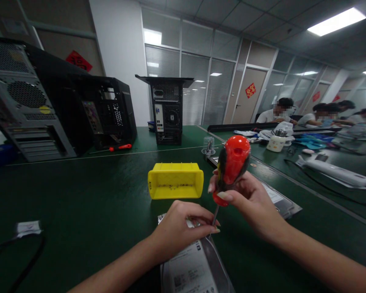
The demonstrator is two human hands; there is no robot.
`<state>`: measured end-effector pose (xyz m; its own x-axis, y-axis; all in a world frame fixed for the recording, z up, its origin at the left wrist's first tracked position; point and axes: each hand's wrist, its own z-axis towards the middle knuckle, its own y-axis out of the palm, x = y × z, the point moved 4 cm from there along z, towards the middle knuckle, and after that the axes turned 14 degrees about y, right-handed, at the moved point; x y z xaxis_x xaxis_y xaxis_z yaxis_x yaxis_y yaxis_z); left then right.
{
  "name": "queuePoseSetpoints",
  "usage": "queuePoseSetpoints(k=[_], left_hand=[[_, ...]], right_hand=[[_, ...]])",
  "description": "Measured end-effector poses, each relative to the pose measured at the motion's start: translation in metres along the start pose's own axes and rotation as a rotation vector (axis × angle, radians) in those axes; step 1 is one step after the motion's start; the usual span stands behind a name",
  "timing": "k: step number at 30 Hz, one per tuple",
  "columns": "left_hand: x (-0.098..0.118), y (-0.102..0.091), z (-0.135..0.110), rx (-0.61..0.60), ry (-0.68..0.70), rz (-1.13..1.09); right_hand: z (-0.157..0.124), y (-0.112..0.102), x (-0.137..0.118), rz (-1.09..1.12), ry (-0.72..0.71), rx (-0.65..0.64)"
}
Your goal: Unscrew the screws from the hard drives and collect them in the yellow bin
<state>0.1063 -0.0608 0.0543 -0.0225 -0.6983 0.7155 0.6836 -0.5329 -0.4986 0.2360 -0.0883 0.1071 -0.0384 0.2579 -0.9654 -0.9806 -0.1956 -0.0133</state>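
My right hand [247, 199] grips a screwdriver [235, 156] by its red and black handle, shaft slanting down to the left. The thumb and fingertips of my left hand [186, 221] pinch around the lower end of that shaft. Whether a screw sits between them is hidden. Directly below lies a hard drive [190, 268], label up, its far part partly covered by my left hand. Just beyond stands a yellow bin [176, 167], tipped with its opening toward me, with several small dark screws [177, 186] inside.
Computer cases [167, 110] stand at the back and left, with another red screwdriver [120, 147] before them. More hard drives [279, 199] lie to the right, near a clear cup [209, 144]. A cable [30, 260] is at front left. People [280, 112] sit at far right.
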Motion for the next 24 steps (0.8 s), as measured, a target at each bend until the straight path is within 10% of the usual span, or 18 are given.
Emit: queuePoseSetpoints(k=[9, 24], left_hand=[[-0.0011, 0.001, -0.0027, -0.021, 0.019, 0.025], [0.0023, 0.0017, -0.0023, -0.017, 0.064, 0.016]], right_hand=[[-0.0045, 0.0013, 0.0046, 0.007, 0.038, -0.137], [0.0, 0.0043, 0.0064, -0.035, 0.057, -0.015]])
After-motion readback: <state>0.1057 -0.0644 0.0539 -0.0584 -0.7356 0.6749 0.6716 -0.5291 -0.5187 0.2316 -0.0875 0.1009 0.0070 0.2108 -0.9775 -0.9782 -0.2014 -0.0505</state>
